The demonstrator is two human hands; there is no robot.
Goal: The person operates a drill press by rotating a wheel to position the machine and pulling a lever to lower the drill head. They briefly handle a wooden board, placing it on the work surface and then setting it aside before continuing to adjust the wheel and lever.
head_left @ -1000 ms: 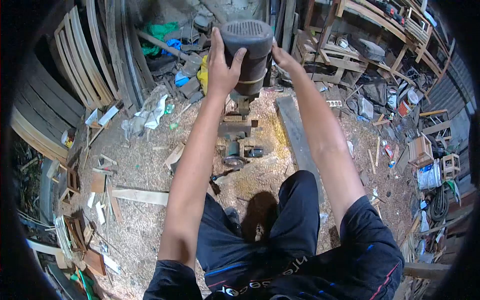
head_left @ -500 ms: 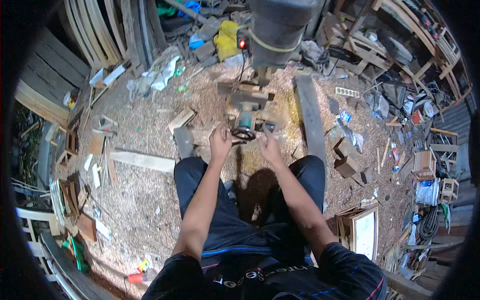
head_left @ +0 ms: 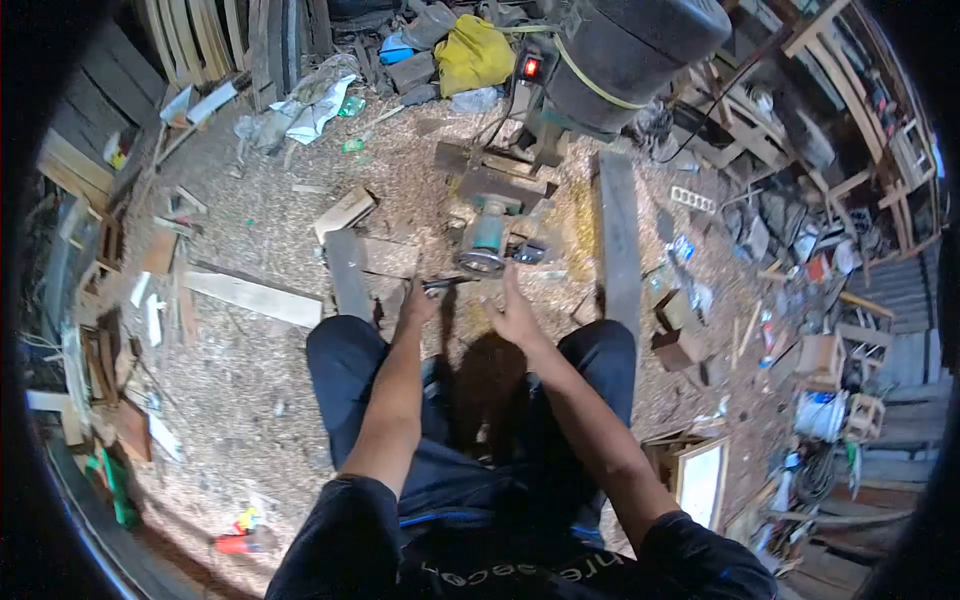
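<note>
A teal-bodied power tool (head_left: pixel 487 232) lies on the floor in front of me, its round end (head_left: pixel 480 262) facing my knees. My left hand (head_left: pixel 417 304) is closed on the near edge of a thin dark ring (head_left: pixel 448 283), which shows almost edge-on just below that round end. My right hand (head_left: pixel 515 318) is open and holds nothing, its index finger stretched up beside the tool's round end. A small dark object (head_left: pixel 528 252) lies right of the tool, beyond my right fingertips.
Short boards (head_left: pixel 347 275) lie left of the tool. A long grey plank (head_left: pixel 619 235) runs along its right side. A large dark machine housing (head_left: pixel 640 60) with a red-lit switch (head_left: pixel 531 67) stands ahead. Wood chips cover the floor, with a pale board (head_left: pixel 255 299) on the left.
The dark ring has moved down and left from the tool's end and turned edge-on in my left hand. My right hand has shifted slightly left. The camera view has turned.
</note>
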